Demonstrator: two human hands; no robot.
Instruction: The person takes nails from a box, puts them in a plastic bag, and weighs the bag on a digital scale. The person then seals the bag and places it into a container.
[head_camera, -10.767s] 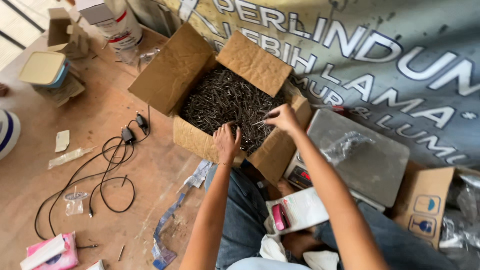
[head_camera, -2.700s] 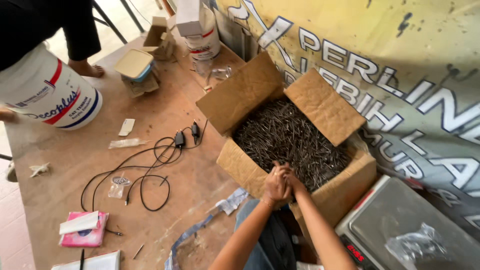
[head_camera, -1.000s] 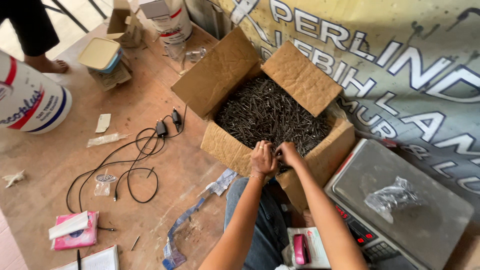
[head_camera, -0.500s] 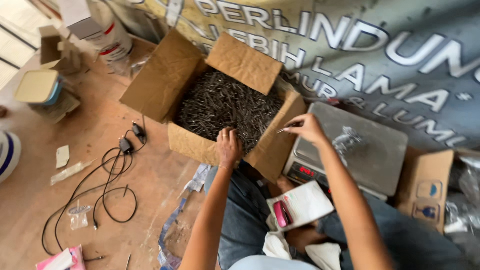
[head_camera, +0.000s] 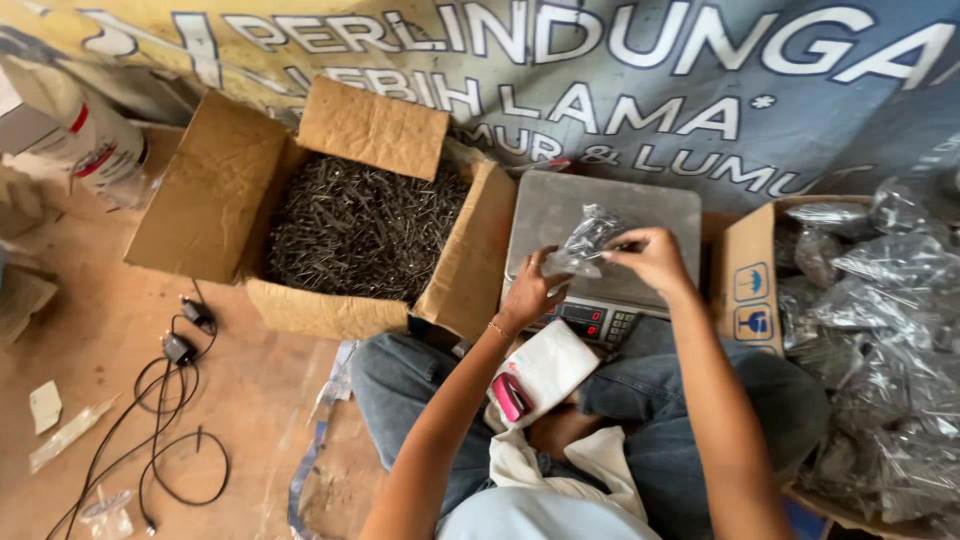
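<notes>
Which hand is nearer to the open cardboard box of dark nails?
Left. The left hand is just beside the nail box; the right hand is farther, over the scale.

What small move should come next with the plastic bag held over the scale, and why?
Probably lower the small clear plastic bag onto the scale's steel platform: both the left hand and the right hand hold it just above the platform, which lies bare beneath.
</notes>
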